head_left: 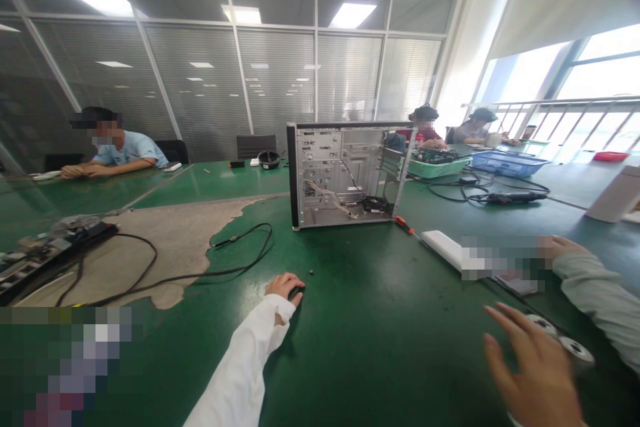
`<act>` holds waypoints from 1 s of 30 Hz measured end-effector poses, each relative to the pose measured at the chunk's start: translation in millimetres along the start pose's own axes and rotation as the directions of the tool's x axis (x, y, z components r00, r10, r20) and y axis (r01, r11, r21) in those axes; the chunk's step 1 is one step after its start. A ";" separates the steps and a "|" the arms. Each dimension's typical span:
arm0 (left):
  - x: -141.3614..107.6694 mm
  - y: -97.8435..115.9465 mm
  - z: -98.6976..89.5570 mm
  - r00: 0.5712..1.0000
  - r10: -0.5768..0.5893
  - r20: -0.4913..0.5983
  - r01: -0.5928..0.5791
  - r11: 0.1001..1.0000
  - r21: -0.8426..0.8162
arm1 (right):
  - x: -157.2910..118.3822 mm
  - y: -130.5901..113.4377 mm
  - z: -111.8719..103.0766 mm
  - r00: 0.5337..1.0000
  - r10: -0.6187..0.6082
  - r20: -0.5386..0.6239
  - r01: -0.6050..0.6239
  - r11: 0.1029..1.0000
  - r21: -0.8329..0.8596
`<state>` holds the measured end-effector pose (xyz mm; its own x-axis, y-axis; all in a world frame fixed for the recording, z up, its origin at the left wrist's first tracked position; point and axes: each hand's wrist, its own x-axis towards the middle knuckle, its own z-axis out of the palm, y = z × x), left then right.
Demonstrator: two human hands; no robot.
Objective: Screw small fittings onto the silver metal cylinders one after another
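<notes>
small part (311, 272) | just beside left fingers (289, 279), apart | computer case (350, 177) beyond

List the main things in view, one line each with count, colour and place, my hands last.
Tabletop: one in the foreground, green
Computer case: one, silver and black, standing at centre
Screwdriver: one, orange and black, by the case's lower right corner
Tiny piece: one, greyish, in front of the case
Long block: one, white, right of the screwdriver
Round pieces: two, white with dark centres, lower right
Baskets: at least two, green and blue, beyond the case, right
Electronics assembly: one, dark and grey, left edge
Co-workers: at least four, varied clothing, far side and right
Left hand: one, white sleeve, before the case
Right hand: one, bare, lower right, fingers spread
</notes>
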<state>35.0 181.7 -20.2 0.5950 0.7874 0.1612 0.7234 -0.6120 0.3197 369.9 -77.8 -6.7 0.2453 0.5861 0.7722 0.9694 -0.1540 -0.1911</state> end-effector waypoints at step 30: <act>-4.4 4.4 -1.3 1.000 0.004 -0.015 -0.004 1.000 0.013 | 67.4 -167.0 141.1 0.706 -0.591 0.391 0.438 0.797 0.416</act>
<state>35.1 175.6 -18.3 0.5927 0.7857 0.1770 0.7254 -0.6162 0.3067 225.5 99.7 -8.3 -0.3973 0.8153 0.4212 0.8831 0.4646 -0.0663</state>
